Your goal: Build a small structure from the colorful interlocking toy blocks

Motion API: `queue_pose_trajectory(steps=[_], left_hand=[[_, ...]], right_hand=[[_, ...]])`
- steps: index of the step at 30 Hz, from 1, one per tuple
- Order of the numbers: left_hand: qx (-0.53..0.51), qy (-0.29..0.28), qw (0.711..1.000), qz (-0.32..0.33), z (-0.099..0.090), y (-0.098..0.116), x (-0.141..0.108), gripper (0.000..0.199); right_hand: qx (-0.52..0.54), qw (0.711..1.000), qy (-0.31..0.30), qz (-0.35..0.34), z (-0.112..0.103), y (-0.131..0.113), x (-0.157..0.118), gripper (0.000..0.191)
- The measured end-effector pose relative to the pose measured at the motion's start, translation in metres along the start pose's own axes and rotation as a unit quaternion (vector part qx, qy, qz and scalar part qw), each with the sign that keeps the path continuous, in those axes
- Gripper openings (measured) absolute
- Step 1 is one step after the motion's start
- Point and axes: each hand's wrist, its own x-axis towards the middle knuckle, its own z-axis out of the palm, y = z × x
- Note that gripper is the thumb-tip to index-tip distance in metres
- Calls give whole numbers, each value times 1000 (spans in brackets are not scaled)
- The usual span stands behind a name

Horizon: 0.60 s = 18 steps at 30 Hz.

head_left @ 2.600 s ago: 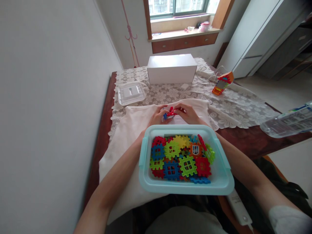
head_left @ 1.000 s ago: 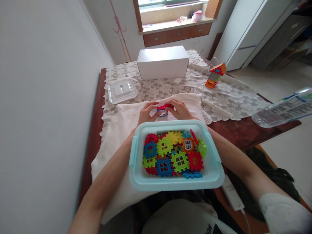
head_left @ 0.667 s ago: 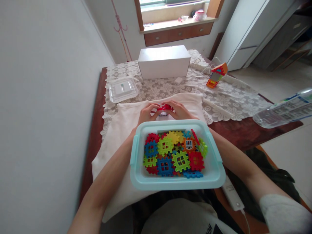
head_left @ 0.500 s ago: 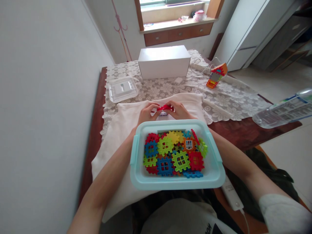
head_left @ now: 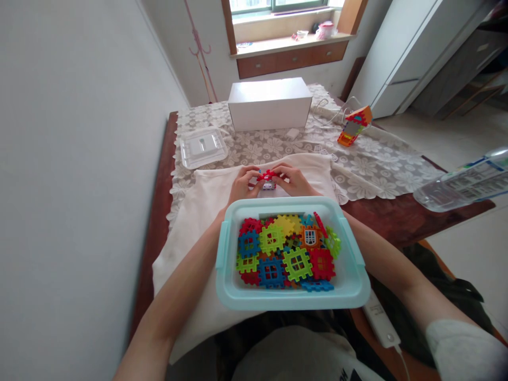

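Between the fingertips of my left hand and my right hand is a small red building piece, pinched from both sides. Under it shows a small part with white and dark markings; whether the two are joined I cannot tell. Both hands are just beyond a pale turquoise tub, above a white cloth. Inside the tub lie many interlocking plastic pieces, such as a green window piece, a blue window piece and a red one.
A clear lid lies at the left on the lace tablecloth. Behind stands a white box. A built toy house is at the back right. A plastic bottle is at the right, a white power strip below it.
The red piece has tilted between my fingers, and more of the marked part beneath it shows. My hands have stayed in nearly the same place; the whole view has shifted slightly.
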Motion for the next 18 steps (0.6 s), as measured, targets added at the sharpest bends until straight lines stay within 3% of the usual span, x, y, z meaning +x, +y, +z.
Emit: queue_pose_trajectory(steps=[5, 12, 18], left_hand=[[-17, 6, 1000, -21, -1, 3, -1, 24], [-58, -15, 998, -33, -5, 4, 0, 25], [-46, -17, 998, -26, -5, 1, 0, 26]], right_hand=[[-10, 1000, 18, 5, 2, 2, -2, 43], [-47, 998, -19, -26, 0, -5, -3, 47], [-91, 995, -14, -43, 1, -12, -7, 37]])
